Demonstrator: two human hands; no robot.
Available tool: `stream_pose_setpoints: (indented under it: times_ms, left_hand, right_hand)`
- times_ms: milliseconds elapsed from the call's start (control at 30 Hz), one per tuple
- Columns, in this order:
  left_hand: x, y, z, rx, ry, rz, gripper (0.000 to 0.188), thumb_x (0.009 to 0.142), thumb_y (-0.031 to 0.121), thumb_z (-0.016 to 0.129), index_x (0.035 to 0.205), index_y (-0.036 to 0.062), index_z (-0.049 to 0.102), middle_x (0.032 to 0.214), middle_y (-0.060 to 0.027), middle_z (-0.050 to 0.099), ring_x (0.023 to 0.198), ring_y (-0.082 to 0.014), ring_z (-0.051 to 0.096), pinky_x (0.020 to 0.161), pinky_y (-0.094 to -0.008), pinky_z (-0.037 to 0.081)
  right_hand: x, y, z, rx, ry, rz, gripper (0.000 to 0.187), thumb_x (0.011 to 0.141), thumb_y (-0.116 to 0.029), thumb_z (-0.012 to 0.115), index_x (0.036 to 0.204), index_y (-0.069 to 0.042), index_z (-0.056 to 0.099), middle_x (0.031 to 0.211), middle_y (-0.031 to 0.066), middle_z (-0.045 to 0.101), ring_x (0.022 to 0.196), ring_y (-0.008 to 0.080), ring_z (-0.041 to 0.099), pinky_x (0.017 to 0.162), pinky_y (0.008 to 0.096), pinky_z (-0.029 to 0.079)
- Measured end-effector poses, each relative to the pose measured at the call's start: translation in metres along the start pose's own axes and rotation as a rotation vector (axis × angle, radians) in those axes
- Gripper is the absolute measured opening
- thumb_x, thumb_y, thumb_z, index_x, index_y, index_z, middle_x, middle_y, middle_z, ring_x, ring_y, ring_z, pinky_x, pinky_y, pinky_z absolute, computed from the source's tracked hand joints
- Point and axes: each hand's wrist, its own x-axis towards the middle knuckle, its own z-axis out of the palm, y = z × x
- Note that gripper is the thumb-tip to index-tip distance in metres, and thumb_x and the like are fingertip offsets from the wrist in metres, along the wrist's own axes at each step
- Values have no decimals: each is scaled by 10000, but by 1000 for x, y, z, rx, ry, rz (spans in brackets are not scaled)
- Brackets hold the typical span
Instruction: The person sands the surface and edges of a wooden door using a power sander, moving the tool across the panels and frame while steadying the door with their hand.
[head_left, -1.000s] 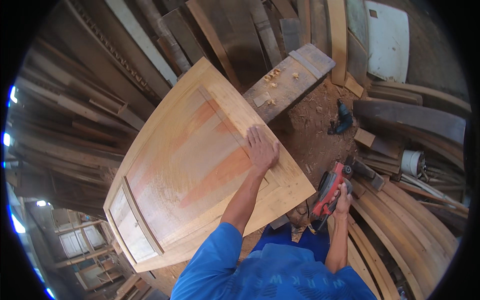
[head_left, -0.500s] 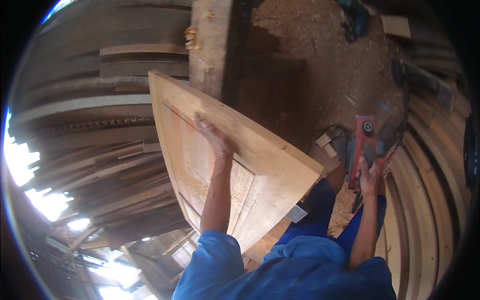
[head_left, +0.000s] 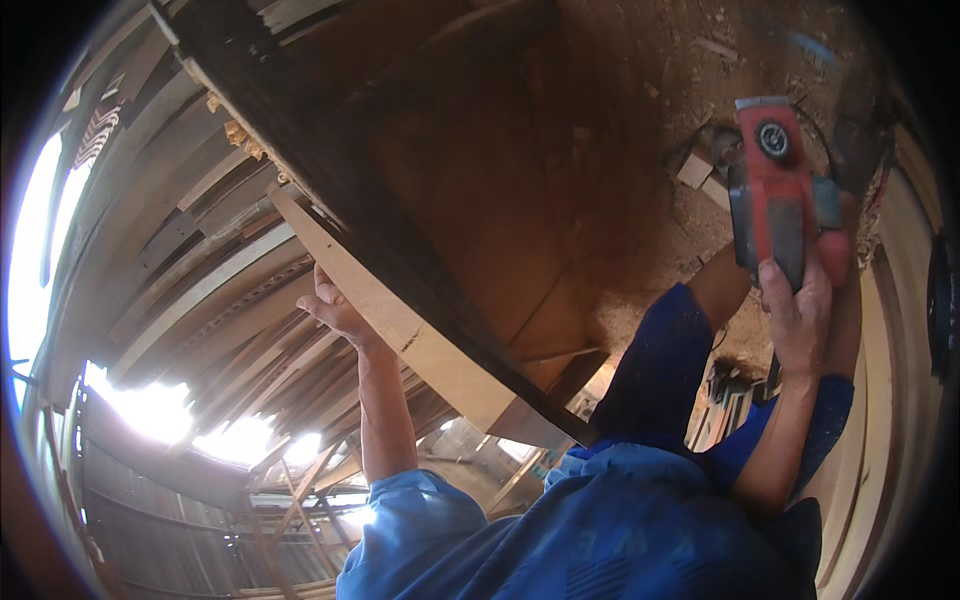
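A pale wooden panel (head_left: 400,340) shows mostly by its long narrow edge, slanting from upper left to lower middle. My left hand (head_left: 338,308) is on the left side of this panel, close against it, with the thumb stuck out and the fingers partly hidden. Whether the palm touches the panel cannot be made out. On the right, my right hand (head_left: 800,305) is wrapped round the rear handle of a red electric planer (head_left: 785,195). The planer is raised over my knee, apart from the panel, its round front knob facing up.
A dark timber beam (head_left: 350,205) runs beside the panel, with curled shavings (head_left: 240,138) at its left edge. Stacked boards (head_left: 220,265) fill the left, and long planks (head_left: 880,400) lie at the right. Small wood blocks (head_left: 700,178) sit on the shaving-strewn ground near the planer.
The panel has turned from showing its broad face to nearly edge-on. My left hand has shifted left with it. My right hand has lifted the planer up and to the right. The view has tilted.
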Motion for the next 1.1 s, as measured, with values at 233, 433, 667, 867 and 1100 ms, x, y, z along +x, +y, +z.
stream_pose_setpoints:
  times_ms: [233,433,667,867,1100]
  left_hand:
    - [7,-1,-4,112,156,-41,831,1069,647,45,1432,47,492,1211,-142,651,1077,-263,663,972,-413,579]
    - [1,1,6,17,28,-64,726,1092,603,130,1402,56,493,1213,-118,634,1056,-240,652,959,-398,574]
    - [9,-12,-17,101,-145,-21,546,1106,449,289,1388,20,476,1274,-114,559,1100,-225,597,964,-390,510]
    - [17,-14,1,679,104,263,753,1077,435,284,1567,-132,217,1620,-363,237,1542,-462,192,1268,-490,145]
    - [17,-28,21,860,233,243,778,1029,391,426,1587,-108,213,1648,-358,209,1562,-496,126,1288,-530,91]
  right_hand:
    - [4,2,-8,28,-9,52,665,989,-382,626,1487,35,487,1217,130,654,1083,207,602,984,353,467]
    - [12,2,-11,53,90,-37,447,1011,-391,609,1203,12,625,773,-9,543,650,86,496,608,273,425]
    - [5,-29,-13,101,99,104,452,991,-377,657,1247,-6,631,785,-15,548,648,71,501,596,251,421]
    - [-13,-96,-17,-113,11,56,442,934,-190,708,1322,-12,593,832,4,610,637,95,534,593,288,464]
    - [-66,-211,2,-313,-6,-53,382,956,-232,712,1237,7,611,759,-27,554,571,69,515,515,257,430]
